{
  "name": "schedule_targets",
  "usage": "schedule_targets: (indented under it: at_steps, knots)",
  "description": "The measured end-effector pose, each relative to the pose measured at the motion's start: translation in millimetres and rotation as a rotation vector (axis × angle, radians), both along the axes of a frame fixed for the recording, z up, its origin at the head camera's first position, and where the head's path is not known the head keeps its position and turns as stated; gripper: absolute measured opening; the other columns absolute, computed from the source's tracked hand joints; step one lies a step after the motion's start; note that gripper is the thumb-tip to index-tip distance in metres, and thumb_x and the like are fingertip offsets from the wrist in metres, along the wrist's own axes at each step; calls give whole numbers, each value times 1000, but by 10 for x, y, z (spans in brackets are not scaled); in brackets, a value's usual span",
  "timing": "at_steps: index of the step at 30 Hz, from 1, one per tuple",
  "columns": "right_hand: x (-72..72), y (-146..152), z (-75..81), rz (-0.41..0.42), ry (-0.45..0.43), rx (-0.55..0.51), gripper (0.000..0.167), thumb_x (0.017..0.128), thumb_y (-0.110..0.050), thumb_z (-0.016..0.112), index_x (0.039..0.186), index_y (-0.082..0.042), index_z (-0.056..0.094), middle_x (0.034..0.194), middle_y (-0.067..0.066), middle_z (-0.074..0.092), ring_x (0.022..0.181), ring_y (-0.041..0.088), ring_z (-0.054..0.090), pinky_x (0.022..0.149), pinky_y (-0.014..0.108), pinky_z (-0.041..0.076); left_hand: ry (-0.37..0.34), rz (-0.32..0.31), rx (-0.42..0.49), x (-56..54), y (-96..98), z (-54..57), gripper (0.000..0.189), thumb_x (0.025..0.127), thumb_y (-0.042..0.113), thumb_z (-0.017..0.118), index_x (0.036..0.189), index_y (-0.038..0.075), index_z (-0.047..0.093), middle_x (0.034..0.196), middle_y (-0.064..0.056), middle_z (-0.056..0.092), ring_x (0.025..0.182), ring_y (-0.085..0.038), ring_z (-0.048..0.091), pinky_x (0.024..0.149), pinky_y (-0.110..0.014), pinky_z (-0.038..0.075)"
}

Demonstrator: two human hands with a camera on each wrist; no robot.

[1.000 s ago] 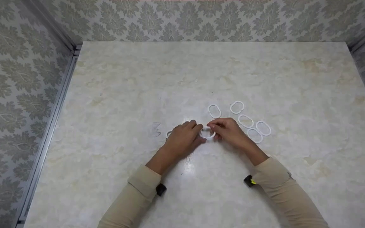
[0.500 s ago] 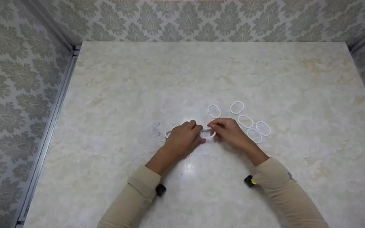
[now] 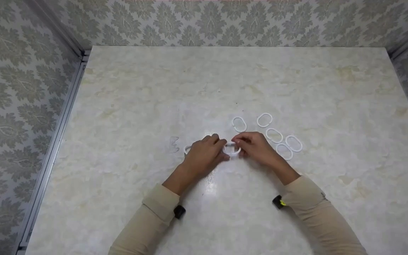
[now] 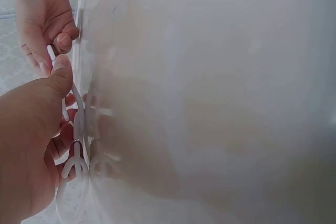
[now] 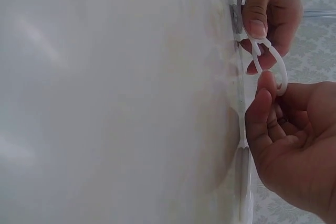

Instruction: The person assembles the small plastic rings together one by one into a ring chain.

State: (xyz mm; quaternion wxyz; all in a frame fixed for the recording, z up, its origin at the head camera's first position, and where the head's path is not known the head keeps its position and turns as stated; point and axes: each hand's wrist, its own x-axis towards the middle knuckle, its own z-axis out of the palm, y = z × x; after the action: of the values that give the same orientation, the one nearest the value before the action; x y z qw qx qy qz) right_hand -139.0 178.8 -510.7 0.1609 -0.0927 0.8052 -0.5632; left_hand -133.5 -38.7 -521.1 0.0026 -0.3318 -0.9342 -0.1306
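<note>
In the head view, a white oval shower curtain ring (image 3: 232, 154) is held between both hands at mid-table. My left hand (image 3: 203, 150) pinches its left end with thumb and fingers. My right hand (image 3: 255, 144) pinches the ring's right end between thumb and forefinger. The right wrist view shows this ring (image 5: 282, 69) standing tilted between the two sets of fingertips. Beneath my left palm, more white rings (image 4: 73, 192) hang together, apparently linked; the fingers hide part of them. One such ring (image 3: 185, 150) peeks out left of that hand in the head view.
Several loose white rings lie beyond and right of my right hand, among them a single ring (image 3: 245, 125), an upper ring (image 3: 258, 120) and a rightmost ring (image 3: 301, 144). A clear jagged-edged piece (image 3: 174, 145) lies left of my left hand on the marbled table (image 3: 147, 92).
Both hands stay almost still, gripping the same ring. The partly covered ring at the left hand's outer side shifts very slightly left. The loose rings have not moved.
</note>
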Motion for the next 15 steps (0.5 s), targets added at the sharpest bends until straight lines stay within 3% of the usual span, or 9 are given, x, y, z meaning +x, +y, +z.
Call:
schedule_targets:
  at_steps: [8, 15]
  knots:
    - [-6, -7, 1, 0, 12, 16, 23, 102, -4, 55, 111, 11, 70, 90, 27, 69, 61, 3, 63, 60, 18, 51, -21, -2, 21, -2, 1, 18, 44, 98, 50, 59, 124, 15, 63, 100, -3, 60, 90, -23, 62, 68, -38, 55]
    - [4, -1, 11, -18, 0, 12, 23, 102, -7, 56, 111, 9, 71, 85, 19, 69, 61, 5, 63, 59, 18, 51, -18, -9, 22, -4, -6, 16, 44, 99, 50, 57, 127, 15, 63, 101, -4, 60, 89, -23, 62, 68, -38, 54]
